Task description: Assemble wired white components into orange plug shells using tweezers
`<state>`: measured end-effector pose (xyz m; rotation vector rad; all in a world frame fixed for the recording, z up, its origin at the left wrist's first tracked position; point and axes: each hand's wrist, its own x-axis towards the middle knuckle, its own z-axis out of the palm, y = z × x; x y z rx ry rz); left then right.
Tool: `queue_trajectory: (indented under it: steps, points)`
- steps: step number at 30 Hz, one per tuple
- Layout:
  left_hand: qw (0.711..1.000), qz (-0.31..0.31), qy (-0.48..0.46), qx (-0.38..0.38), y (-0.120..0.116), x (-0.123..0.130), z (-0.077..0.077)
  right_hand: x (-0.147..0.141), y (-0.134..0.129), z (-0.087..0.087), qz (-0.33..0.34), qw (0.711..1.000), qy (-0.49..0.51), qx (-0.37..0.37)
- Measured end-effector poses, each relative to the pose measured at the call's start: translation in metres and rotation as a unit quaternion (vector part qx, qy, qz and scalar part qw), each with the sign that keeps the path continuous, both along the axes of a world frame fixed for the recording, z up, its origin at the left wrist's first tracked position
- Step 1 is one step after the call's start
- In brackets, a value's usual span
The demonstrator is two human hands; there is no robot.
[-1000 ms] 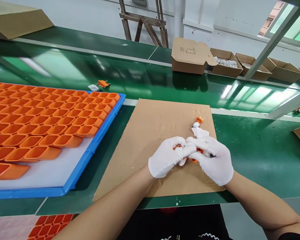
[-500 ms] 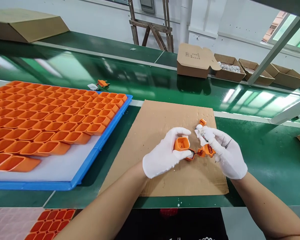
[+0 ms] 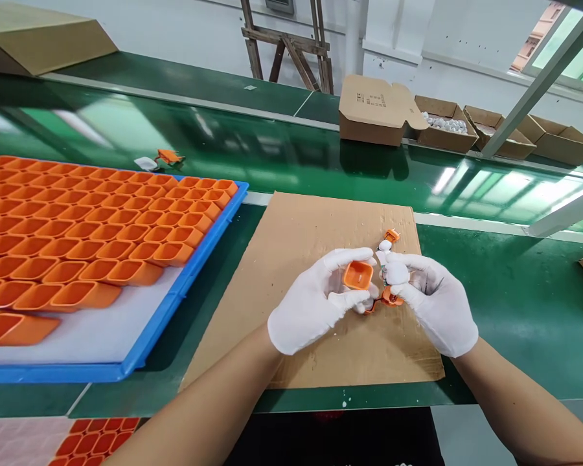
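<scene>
My left hand (image 3: 315, 298), in a white glove, is closed around an orange plastic cup-shaped housing (image 3: 358, 276) whose open mouth faces up toward me. Close beside it, my gloved right hand (image 3: 430, 298) pinches a white round-ended part (image 3: 396, 272) between thumb and fingers. Small orange pieces (image 3: 391, 297) with dark wires lie just under and between the hands. Beyond the right fingertips rests another small orange piece (image 3: 392, 235) next to a white one. All this is over a brown cardboard sheet (image 3: 252, 310) on the green bench.
A blue-rimmed tray (image 3: 175, 298) at left carries rows of orange housings (image 3: 85, 292). Behind it, an orange part (image 3: 169, 156) wired to a white piece lies on the glossy green surface. Cardboard boxes (image 3: 374, 123) line the back right, one holding white parts. A metal post (image 3: 539, 87) slants at right.
The orange housing has tilted, showing more of its inside. My right hand has moved slightly left toward it, and the white part has turned. The view has shifted a little.
</scene>
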<state>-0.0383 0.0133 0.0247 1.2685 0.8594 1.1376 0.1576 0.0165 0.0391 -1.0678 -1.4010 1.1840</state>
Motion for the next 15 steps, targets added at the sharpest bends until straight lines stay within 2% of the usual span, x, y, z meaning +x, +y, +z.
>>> queue_trajectory:
  steps: [4,7,11,15]
  points:
    - [0.994,0.055,0.022,0.097,0.001,-0.002,-0.004,-0.001,0.001,0.0,-0.009,0.999,-0.003,0.049]
    - [0.984,0.093,0.075,0.134,-0.001,-0.002,-0.01,-0.001,-0.001,-0.003,-0.016,0.996,-0.035,0.082]
    - [0.972,0.107,0.146,0.149,-0.005,-0.002,-0.012,0.0,-0.006,-0.007,-0.036,0.988,-0.079,0.13]
    - [0.955,0.113,0.181,0.204,-0.005,-0.003,-0.011,0.003,-0.011,-0.005,-0.042,0.965,-0.141,0.216]
